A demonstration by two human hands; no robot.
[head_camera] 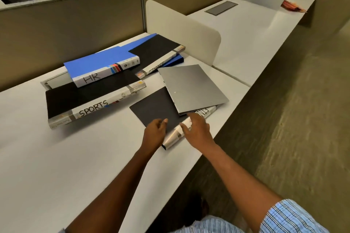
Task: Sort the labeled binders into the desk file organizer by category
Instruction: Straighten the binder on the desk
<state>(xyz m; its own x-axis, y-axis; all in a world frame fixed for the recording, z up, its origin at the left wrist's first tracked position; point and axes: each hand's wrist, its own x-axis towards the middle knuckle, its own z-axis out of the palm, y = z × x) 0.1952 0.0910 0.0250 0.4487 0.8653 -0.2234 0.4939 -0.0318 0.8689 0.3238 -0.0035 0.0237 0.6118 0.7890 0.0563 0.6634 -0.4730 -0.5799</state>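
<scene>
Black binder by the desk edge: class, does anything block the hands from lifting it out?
Yes. A grey folder lies across the black binder at its far right end, covering part of its spine label. The left hand and right hand touch its near end. The organizer is not in view.

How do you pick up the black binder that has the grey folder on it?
Grip the black binder by its silver spine at the near end, coming from the front edge of the desk. The grey folder covers the far end, so only the near end is free.
</scene>
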